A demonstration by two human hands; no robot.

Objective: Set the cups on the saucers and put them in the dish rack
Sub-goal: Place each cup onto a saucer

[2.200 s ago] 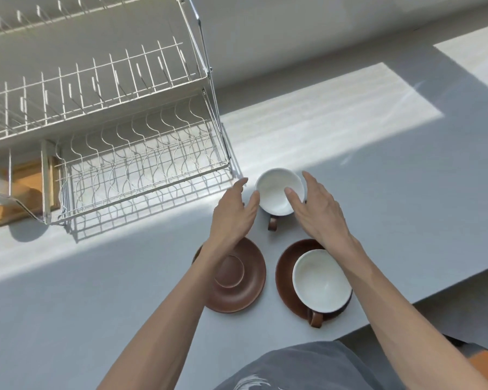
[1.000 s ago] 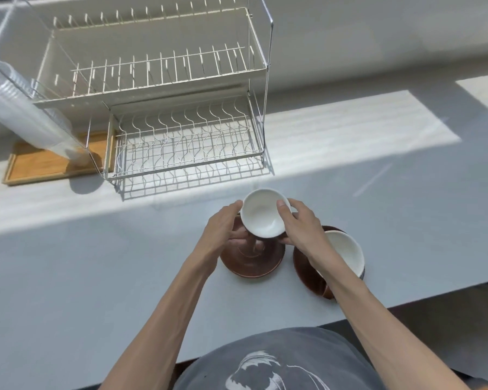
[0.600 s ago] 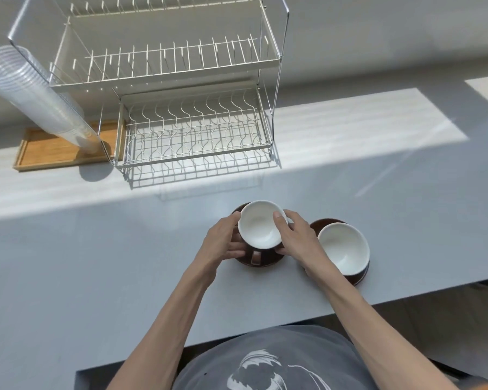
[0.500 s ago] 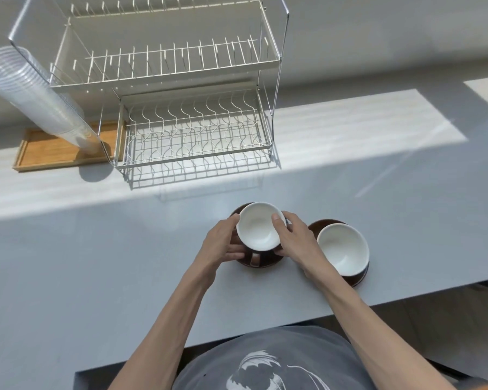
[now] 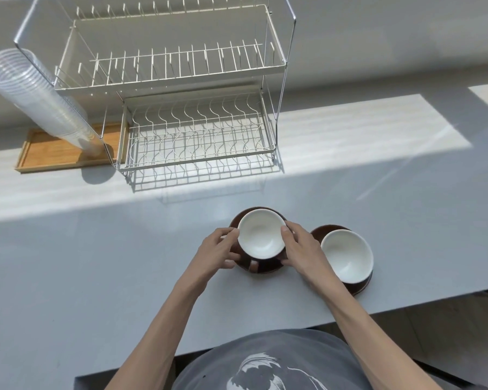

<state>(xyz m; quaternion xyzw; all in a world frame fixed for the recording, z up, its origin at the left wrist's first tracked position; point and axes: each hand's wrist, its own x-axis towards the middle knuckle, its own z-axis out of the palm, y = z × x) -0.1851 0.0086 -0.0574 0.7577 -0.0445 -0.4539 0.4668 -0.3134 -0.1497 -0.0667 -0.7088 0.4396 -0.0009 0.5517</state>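
Since the earliest frame we had carried the far cup (image 5: 261, 237) back from beside the rack and brought it onto the left saucer (image 5: 261, 268), and our view had pulled back so the whole dish rack (image 5: 181, 88) showed. At this moment the cup sat on that brown saucer, its handle toward six o'clock. Our left hand (image 5: 216, 253) pinched the cup's rim at nine o'clock, fingers curled against the side; our right hand (image 5: 300, 250) pressed the rim at three o'clock, thumb on the lip. Whether the cup was fully seated we could not tell.

At three o'clock of this pair, just beside it, the second cup (image 5: 347, 256) already rested on its own saucer (image 5: 362, 287), near the front edge of the desk (image 5: 82, 263).

We judged the cups glazed ceramic: stiff, breakable, smooth enough to slip, and fairly weighty for their size. A cup merely rests on its saucer, so lifting the set by the saucer's rim from opposite sides, kept level, seemed safest; a tilt would let the cup slide off.

Both cups looked empty and white inside. The rack, at twelve o'clock, stood with both tiers bare. At ten o'clock a wooden tray (image 5: 48, 153) held a leaning stack of clear plastic cups (image 5: 34, 94), touching the rack's frame.
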